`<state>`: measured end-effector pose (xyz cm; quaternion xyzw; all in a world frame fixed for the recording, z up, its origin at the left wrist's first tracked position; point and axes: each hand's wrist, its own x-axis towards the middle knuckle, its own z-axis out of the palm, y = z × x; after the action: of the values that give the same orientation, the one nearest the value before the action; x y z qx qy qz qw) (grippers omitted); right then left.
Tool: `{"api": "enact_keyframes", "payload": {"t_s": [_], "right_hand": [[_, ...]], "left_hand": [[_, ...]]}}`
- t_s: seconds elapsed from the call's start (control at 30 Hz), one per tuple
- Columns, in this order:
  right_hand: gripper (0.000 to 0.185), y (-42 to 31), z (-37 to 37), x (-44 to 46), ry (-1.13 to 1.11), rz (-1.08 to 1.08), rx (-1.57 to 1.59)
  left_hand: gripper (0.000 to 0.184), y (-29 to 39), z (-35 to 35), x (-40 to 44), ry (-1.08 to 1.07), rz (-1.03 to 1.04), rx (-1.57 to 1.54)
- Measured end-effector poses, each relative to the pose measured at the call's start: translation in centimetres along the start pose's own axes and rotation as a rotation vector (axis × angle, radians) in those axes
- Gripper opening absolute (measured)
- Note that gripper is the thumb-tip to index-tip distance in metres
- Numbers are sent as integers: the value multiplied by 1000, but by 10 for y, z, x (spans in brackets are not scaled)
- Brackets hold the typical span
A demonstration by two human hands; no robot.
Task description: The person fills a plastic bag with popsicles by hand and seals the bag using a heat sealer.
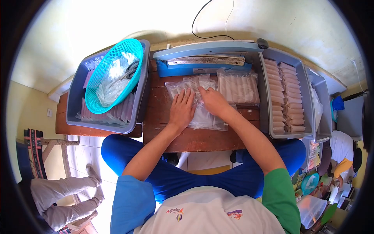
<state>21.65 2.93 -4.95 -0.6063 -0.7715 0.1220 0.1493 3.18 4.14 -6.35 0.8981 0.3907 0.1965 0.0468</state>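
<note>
Overlapping bags point(206, 120) part-hidden beneath hands point(182, 105)

You had a black cable point(192, 28) on the wall point(311, 43) beyond your right grip point(211, 100); well left of your left grip point(182, 106), a wall socket point(49, 112) and a person's pale-trousered legs point(64, 190); well right of both, another person in white point(342, 145).

Strong light bleaches a cream-painted wall point(163, 19) behind the far edge of the worn, reddish-brown wooden tabletop point(218, 145). Glossy, pale floor tiles point(82, 153) lie beyond the near left corner; a small white wall plate point(49, 112) sits past the left edge.
</note>
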Motion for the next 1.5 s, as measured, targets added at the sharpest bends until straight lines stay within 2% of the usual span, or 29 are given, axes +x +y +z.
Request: {"api": "enact_keyframes", "payload": {"t_s": [0.4, 0.63, 0.7, 0.73, 0.8, 0.83, 0.9, 1.1, 1.5], "right_hand": [[35, -16, -1, -2, 35, 18, -51], [36, -22, 3, -8, 80, 23, -52], [23, -23, 5, -13, 250, -35, 20], [23, -22, 5, -16, 252, -37, 19], [21, -23, 3, -24, 474, -146, -99], [21, -22, 1, -30, 475, -146, -100], [22, -25, -7, -40, 298, -62, -59], [14, -21, -4, -57, 345, -164, -92], [12, -36, -16, -81, 322, -122, 27]], "left_hand": [[43, 2, -5, 2, 49, 20, 105], [42, 5, -13, 0, 88, 43, 34], [43, 5, -16, 0, 96, 83, 34], [45, 5, -17, 0, 102, 121, 35], [47, 9, -21, -4, 93, 127, 39], [50, 12, -23, -5, 82, 135, 42], [52, 16, -28, -8, 51, 121, 50], [56, 23, -33, -18, -7, 81, -11], [51, 33, -60, -30, -78, -56, -169]]}}
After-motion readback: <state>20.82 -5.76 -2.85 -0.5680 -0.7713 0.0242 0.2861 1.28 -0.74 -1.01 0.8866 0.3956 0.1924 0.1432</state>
